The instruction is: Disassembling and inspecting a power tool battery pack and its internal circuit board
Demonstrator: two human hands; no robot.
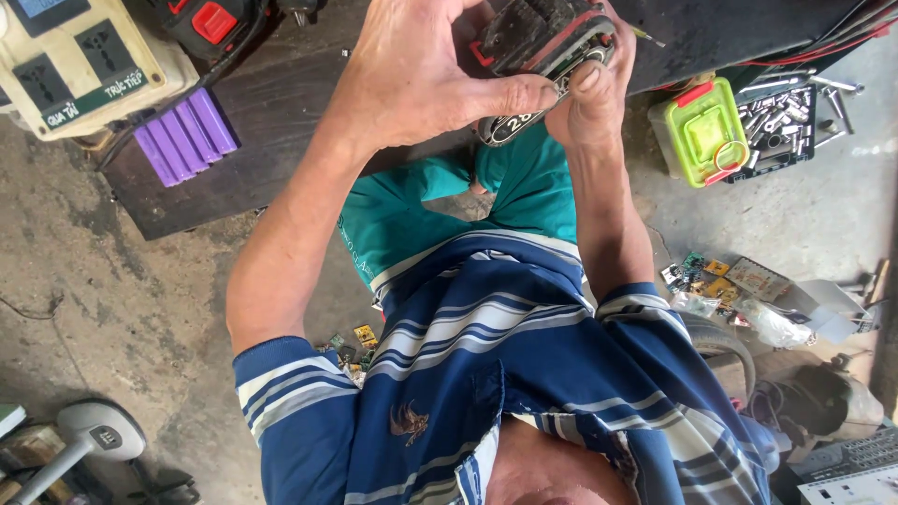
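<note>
You hold a black and red battery pack up in front of you with both hands, near the top edge of the view, above your knees in teal trousers.

The view looks down your striped shirt, so I take the hand on the picture's left for your left hand. It wraps over the pack from that side, and its thumb lies pressed flat along the pack's lower edge. Your right hand comes up from below on the other side, with its thumb tip pressed against the same edge, just beside the left thumb. Both hands are closed tight on the pack; the fingers behind it are hidden.

A dark board lies on the concrete floor beyond your hands. A row of purple cells sits at its left end, touching a cream socket box. A second red and black tool part lies at the top, well apart from the pack.

On the right, a green case stands just beside a black tray of sockets. Small circuit boards lie on the floor near your right elbow, and more scraps lie by your left sleeve.
</note>
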